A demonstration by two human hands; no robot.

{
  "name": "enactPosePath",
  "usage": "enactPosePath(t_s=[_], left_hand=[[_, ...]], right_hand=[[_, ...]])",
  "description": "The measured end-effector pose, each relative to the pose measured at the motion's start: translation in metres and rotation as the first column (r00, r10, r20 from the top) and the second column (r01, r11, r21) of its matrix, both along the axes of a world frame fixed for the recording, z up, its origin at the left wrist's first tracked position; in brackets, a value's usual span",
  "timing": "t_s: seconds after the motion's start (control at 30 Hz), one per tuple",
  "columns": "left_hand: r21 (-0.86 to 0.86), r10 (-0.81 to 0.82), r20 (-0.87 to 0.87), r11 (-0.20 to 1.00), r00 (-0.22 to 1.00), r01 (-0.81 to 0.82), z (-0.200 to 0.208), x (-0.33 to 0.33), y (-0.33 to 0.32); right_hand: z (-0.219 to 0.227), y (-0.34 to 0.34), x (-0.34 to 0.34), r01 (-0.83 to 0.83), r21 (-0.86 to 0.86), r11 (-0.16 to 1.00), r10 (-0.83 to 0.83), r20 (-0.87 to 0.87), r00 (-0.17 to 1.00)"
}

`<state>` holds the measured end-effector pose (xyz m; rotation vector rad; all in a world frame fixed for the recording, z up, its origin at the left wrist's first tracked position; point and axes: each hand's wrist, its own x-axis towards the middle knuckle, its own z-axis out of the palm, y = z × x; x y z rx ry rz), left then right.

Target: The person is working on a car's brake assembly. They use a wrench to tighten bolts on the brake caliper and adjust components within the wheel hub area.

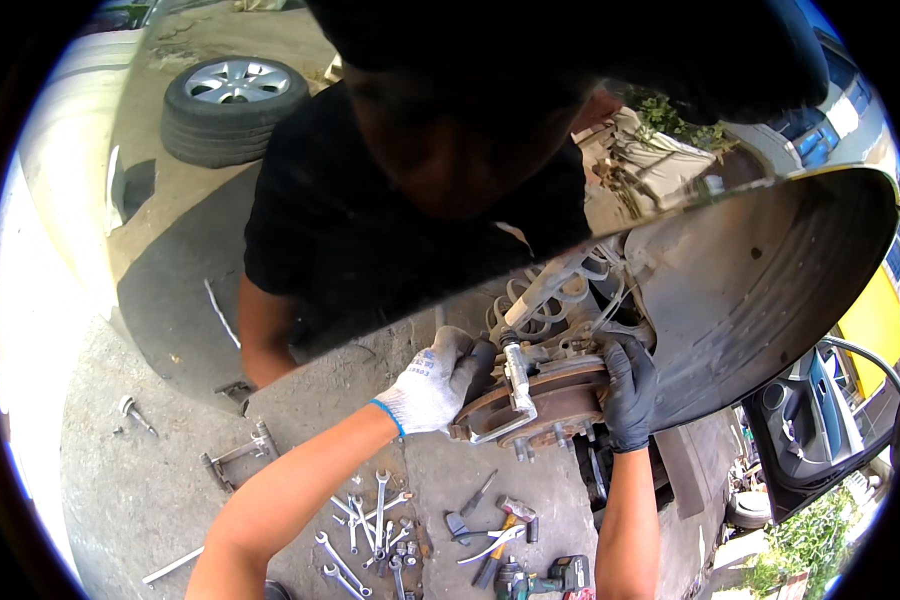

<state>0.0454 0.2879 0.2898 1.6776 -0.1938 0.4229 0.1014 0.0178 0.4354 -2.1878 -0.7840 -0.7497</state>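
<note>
A rusty brake disc [568,400] with wheel studs sits on the hub below the wheel arch. My left hand [432,378], in a white knitted glove with a blue cuff, is closed at the disc's left side; its fingertips and what they grip are partly hidden. Beside it, a silver metal piece [517,378] crosses the front of the disc, with a bent lower arm. In a black glove, my right hand [628,392] curls round the disc's right edge. Behind the disc rise the coil spring [542,312] and other suspension parts.
Glossy dark bodywork [390,280] overhangs the hub and mirrors a wheel [235,108]. The wheel arch liner [760,300] curves at right. Wrenches [380,510], hammers [517,510] and a cordless power tool [540,580] lie on the concrete. A metal bracket [240,455] is at left.
</note>
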Motion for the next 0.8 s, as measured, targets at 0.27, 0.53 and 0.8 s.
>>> enactPosePath(t_s=[0.27,0.53,0.8], left_hand=[[0.238,-0.247,-0.152,0.931,0.957,0.278,0.032,-0.019,0.015],[0.061,-0.402,-0.054,0.912,0.914,0.405,0.027,-0.014,0.026],[0.142,-0.304,0.083,0.946,0.949,0.291,0.012,-0.006,0.021]], right_hand=[[0.002,-0.005,0.0,0.026,0.025,0.999,-0.024,-0.045,0.999],[-0.002,-0.005,0.005,0.02,0.12,0.993,-0.013,-0.058,0.998],[-0.006,-0.004,0.009,0.014,0.148,0.989,-0.003,-0.076,0.997]])
